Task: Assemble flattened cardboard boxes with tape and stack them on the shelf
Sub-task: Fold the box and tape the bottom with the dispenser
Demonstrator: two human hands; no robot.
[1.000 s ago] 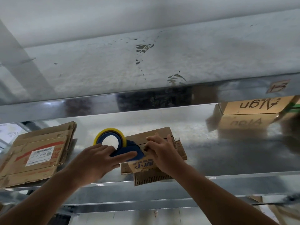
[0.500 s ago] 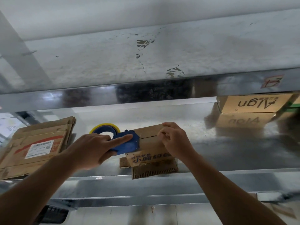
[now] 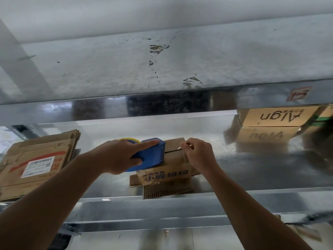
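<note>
Most of tape roll [image 3: 132,140] behind left hand [image 3: 117,156]

The metal shelf [image 3: 252,170] has a glossy, reflective surface and a folded front lip. At the left end lies a stack of flattened boxes [image 3: 36,159]; the top one carries a white shipping label [image 3: 38,166]. Near the front lip, at centre, flat cardboard pieces [image 3: 168,191] lie directly on the metal, one overhanging the lip. A small box [image 3: 165,173] stands on these pieces. At the right rear stands a printed box [image 3: 273,116], mirrored in the surface. An upper shelf [image 3: 162,69] runs overhead.
</note>
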